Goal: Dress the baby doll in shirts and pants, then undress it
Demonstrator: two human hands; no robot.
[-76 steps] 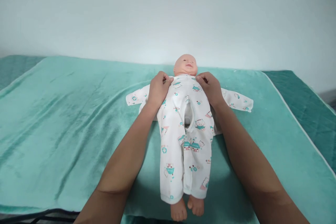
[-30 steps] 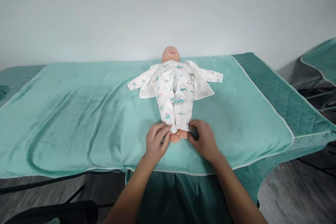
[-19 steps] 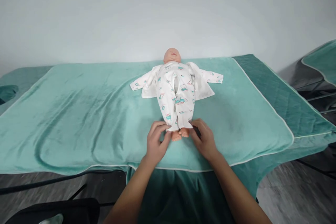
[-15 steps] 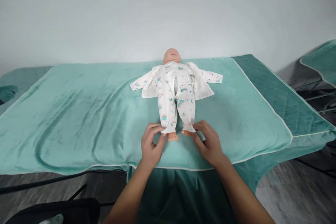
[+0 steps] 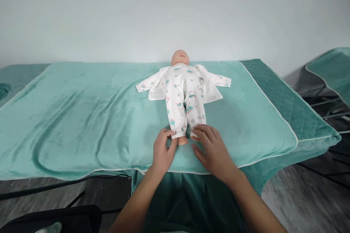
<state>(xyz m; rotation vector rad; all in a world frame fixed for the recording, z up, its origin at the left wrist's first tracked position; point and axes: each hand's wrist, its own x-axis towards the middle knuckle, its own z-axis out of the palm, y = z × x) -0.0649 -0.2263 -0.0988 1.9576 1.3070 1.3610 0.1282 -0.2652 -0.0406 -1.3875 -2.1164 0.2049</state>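
A baby doll (image 5: 180,57) lies on its back, head toward the wall, legs toward me. It wears white printed pants (image 5: 178,105) with a slit at the crotch, and a white printed jacket (image 5: 213,91) spread beneath with the sleeves out to both sides. My left hand (image 5: 164,150) pinches the cuff of the leg on the left between thumb and fingers; a bare foot (image 5: 183,141) shows beside it. Over the cuff and foot of the other leg lie the fingers of my right hand (image 5: 214,151), its thumb held well apart. Those fingers partly hide that foot.
A green plush cover (image 5: 82,116) with a few wrinkles lies over the bed, above a darker quilted sheet (image 5: 295,105). A grey wall (image 5: 109,14) stands behind. At the lower left is a black seat (image 5: 82,218); another green-covered piece (image 5: 333,69) stands at the right.
My right hand has let go of the cuff's outer edge and moved left over the foot, fingers opening. My left hand still pinches its cuff. The view has shifted slightly.
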